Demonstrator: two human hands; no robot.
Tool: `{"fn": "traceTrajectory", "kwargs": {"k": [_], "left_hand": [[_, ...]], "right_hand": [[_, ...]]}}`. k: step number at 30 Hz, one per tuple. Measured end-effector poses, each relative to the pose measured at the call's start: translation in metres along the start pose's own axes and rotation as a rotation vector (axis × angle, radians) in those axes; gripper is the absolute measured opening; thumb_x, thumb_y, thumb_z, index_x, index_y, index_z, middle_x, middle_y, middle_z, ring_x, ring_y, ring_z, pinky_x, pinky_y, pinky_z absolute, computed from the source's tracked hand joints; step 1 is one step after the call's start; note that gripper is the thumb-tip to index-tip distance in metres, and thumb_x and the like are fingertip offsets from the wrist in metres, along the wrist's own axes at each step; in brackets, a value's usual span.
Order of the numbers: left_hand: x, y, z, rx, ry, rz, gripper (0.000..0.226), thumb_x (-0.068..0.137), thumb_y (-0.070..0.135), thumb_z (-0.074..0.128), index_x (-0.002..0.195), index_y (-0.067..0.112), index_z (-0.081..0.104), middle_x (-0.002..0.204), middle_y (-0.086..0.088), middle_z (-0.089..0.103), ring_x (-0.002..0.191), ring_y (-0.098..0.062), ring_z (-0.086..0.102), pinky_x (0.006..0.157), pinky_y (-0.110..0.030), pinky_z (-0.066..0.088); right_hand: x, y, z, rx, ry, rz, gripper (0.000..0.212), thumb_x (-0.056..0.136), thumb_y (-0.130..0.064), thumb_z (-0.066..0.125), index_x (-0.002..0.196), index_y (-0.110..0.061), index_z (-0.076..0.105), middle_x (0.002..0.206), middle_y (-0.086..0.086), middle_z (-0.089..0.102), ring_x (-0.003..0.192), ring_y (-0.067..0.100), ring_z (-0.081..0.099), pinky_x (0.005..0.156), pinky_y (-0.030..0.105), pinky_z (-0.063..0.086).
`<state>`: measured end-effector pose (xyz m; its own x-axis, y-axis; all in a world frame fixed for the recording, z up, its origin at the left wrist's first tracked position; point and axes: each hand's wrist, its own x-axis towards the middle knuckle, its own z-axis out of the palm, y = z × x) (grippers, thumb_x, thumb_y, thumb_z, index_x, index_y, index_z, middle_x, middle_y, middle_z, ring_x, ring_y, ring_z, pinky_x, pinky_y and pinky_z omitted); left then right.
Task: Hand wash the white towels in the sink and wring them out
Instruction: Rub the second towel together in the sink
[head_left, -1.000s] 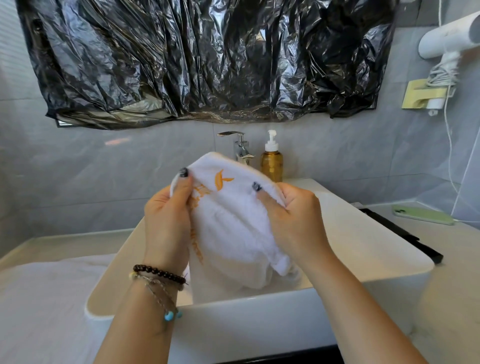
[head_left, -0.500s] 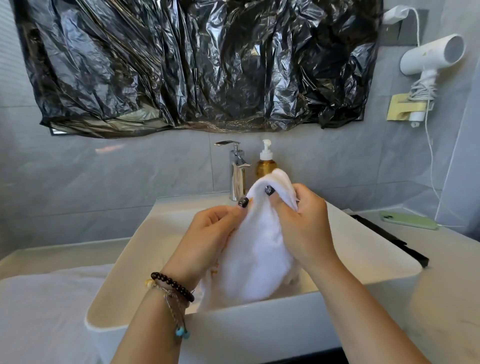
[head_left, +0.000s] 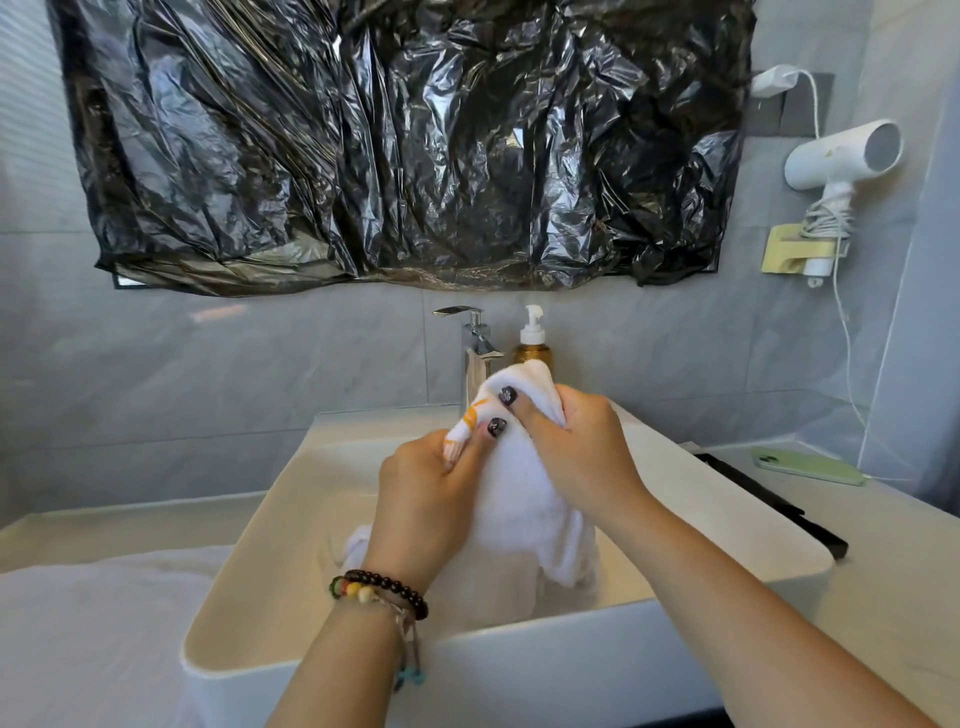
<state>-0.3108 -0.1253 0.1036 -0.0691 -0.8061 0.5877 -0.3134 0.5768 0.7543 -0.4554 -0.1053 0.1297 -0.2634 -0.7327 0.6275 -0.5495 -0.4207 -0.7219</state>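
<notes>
Since the earlier frame, both hands have closed together on the bunched white towel (head_left: 524, 499) above the sink (head_left: 727, 519). Left hand (head_left: 421, 509) and right hand (head_left: 576, 452) clench its top. Soft, probably water-heavy; best gripped in thick folds for wringing.

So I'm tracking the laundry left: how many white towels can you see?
2: one towel gripped by both hands over the sink, one white cloth on the left counter. More may be hidden.
</notes>
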Motion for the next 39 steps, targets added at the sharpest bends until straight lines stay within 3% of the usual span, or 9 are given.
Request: {"fn": "traceTrajectory", "kwargs": {"k": [5,8,13,17,21,25,29,34,39], "left_hand": [[-0.003,0.003,-0.007,-0.312,0.09,-0.208,0.055,0.089,0.063,0.056,0.056,0.023,0.039,0.055,0.005,0.037,0.056,-0.015,0.034,0.054,-0.028,0.03],[0.014,-0.009,-0.031,-0.399,0.137,-0.407,0.035,0.094,0.044,0.056,0.073,0.016,0.052,0.07,-0.006,0.05,0.069,-0.018,0.049,0.065,-0.032,0.039],[0.04,-0.03,-0.065,0.711,-0.3,-0.376,0.038,0.092,0.006,0.048,0.129,0.007,0.053,0.123,-0.016,0.059,0.115,-0.033,0.057,0.085,-0.032,0.046],[0.032,-0.029,-0.046,1.149,-0.667,-0.258,0.116,0.087,0.054,0.064,0.154,0.002,-0.015,0.163,-0.022,-0.005,0.152,-0.035,0.006,0.121,-0.048,0.02],[0.042,-0.029,-0.006,0.978,-1.103,-0.187,0.128,0.071,0.071,0.071,0.157,0.022,-0.009,0.167,0.0,-0.001,0.153,-0.02,-0.001,0.124,-0.046,0.009],[0.043,-0.057,0.018,0.885,-1.139,-0.145,0.106,0.064,0.069,0.078,0.15,0.028,0.032,0.151,0.007,0.042,0.136,-0.019,0.043,0.115,-0.036,0.033],[0.05,-0.074,0.023,0.673,-0.841,-0.01,0.052,0.063,0.052,0.08,0.107,0.028,0.063,0.098,0.008,0.067,0.091,-0.014,0.064,0.082,-0.027,0.054],[0.057,-0.071,0.034,0.556,-0.667,0.02,0.04,0.066,0.04,0.084,0.092,0.021,0.061,0.086,0.004,0.066,0.08,-0.015,0.062,0.067,-0.025,0.049],[0.07,-0.07,0.017,0.24,-0.584,-0.276,0.024,0.062,0.029,0.084,0.077,0.021,0.068,0.076,0.004,0.067,0.069,-0.01,0.061,0.062,-0.024,0.052]], "right_hand": [[-0.007,0.029,-0.006,0.131,-0.404,0.046,0.068,0.055,-0.083,0.063,0.082,-0.021,0.064,0.073,-0.013,0.058,0.067,0.004,0.047,0.061,0.024,0.038],[-0.007,0.035,-0.003,-0.198,-0.794,0.085,0.075,0.062,-0.07,0.074,0.124,-0.033,0.052,0.118,-0.017,0.058,0.105,0.007,0.055,0.092,0.031,0.049],[0.01,0.056,0.011,-0.789,-1.033,0.063,0.102,0.066,-0.054,0.08,0.148,-0.037,0.021,0.143,-0.007,0.037,0.13,0.02,0.04,0.104,0.04,0.04],[0.017,0.062,0.033,-0.877,-1.194,0.013,0.093,0.067,-0.045,0.083,0.143,-0.032,0.032,0.129,-0.004,0.046,0.115,0.022,0.049,0.099,0.039,0.044],[0.012,0.065,0.044,-0.796,-1.392,0.164,0.032,0.054,-0.013,0.077,0.083,-0.024,0.071,0.084,0.0,0.056,0.07,0.006,0.055,0.061,0.01,0.04],[0.011,0.077,0.039,-1.039,-1.011,-0.221,0.03,0.077,-0.031,0.067,0.105,-0.025,0.057,0.104,0.002,0.06,0.093,0.024,0.059,0.067,0.029,0.041],[0.038,0.078,0.028,-0.469,-0.705,0.199,0.007,0.057,-0.025,0.062,0.06,-0.021,0.057,0.067,0.001,0.061,0.069,0.022,0.057,0.057,0.027,0.038],[0.047,0.069,0.01,0.066,-0.617,0.729,0.021,0.054,-0.011,0.053,0.041,-0.019,0.039,0.052,0.002,0.034,0.052,0.018,0.035,0.053,0.026,0.023],[0.039,0.056,-0.007,0.357,-0.478,0.404,0.031,0.078,-0.027,0.069,0.106,-0.036,0.063,0.113,-0.005,0.061,0.099,0.009,0.061,0.084,0.031,0.048]]}}
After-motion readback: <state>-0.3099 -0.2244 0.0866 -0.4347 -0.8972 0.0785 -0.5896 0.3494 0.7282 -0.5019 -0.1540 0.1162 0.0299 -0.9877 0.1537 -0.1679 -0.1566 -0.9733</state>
